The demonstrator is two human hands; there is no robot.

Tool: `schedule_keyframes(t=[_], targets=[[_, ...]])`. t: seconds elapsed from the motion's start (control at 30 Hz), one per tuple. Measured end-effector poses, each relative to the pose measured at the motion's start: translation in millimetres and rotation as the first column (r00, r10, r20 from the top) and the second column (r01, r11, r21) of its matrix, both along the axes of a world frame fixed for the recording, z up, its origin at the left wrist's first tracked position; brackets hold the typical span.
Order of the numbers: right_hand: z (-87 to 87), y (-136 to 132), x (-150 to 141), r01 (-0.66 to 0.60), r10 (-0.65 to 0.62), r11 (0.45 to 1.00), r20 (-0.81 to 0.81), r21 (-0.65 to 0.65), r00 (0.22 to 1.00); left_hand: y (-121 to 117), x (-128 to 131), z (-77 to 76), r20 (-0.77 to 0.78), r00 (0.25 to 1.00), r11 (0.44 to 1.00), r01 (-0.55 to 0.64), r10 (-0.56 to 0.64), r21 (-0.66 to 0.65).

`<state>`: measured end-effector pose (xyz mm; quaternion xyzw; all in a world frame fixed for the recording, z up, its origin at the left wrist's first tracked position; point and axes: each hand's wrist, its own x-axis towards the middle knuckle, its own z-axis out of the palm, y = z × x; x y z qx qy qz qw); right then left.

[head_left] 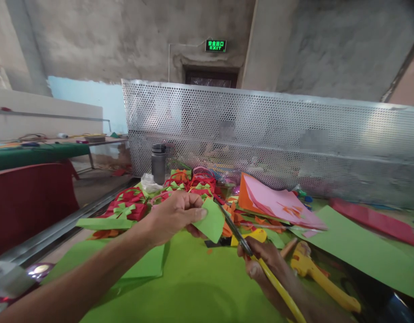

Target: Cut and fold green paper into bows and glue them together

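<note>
My left hand [180,213] pinches a small piece of light green paper [211,220] between thumb and fingers, holding it up above the green tabletop [189,291]. My right hand [269,264] is closed around a pair of scissors [238,235] with dark blades and a yellow handle. The blades point up and away, with their tips close to the right edge of the paper; whether they touch it I cannot tell. Behind my left hand lie red felt-like pieces with green paper bows [123,210]. Orange paper cutouts [228,220] lie behind the blades.
A yellow glue gun [323,276] lies right of my right hand. Pink and orange sheets [270,199] are stacked behind it, with a large green sheet [358,246] to the right. A grey bottle [158,163] stands before a perforated metal panel [267,130]. Another green sheet [146,262] lies at left.
</note>
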<state>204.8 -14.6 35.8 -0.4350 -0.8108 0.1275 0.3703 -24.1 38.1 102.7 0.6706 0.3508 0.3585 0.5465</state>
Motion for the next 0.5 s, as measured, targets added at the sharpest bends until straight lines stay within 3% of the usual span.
schedule_keyframes(t=[0.5], targets=[[-13.7, 12, 6, -0.12, 0.122, 0.992, 0.026, -0.047, 0.992, -3, -5, 6.1, -0.087, 0.994, 0.996, 0.07, -0.066, 0.047]])
